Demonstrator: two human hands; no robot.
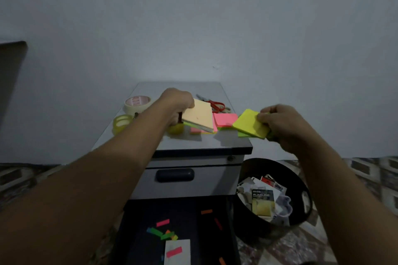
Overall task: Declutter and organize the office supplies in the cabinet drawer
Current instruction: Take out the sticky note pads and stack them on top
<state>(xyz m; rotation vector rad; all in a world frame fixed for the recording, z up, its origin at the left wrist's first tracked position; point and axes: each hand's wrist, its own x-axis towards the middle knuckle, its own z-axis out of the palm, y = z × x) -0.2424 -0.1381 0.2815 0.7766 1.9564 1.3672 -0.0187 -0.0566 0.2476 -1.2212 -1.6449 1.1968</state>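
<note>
Dim grey wall backs a small cabinet (185, 90), whose top serves as my sorting bench above the open drawer (193, 219). My left hand (178, 101) pinches a tilted cream pad (199, 115), thumb on top and fingers curled beneath. My right hand (280, 120) grips a yellow-green pad (251, 123) by its near edge over the cabinet's front right corner. Between the two sets of fingers a pink pad (225, 119) lies flat. Just beyond the left fingertips sit red scissors (216, 104), and outside that wrist are a tape roll (137, 103) and a smaller clear roll (122, 121). Below my right fingers, a black bin (245, 226) holds discarded packaging. By my reading the job is roughly midway: the bulk is out and rubbish binned, but loose coloured flags (165, 233) and a white card (177, 251) lie scattered in the drawer, and the pads need stacking and returning.
</note>
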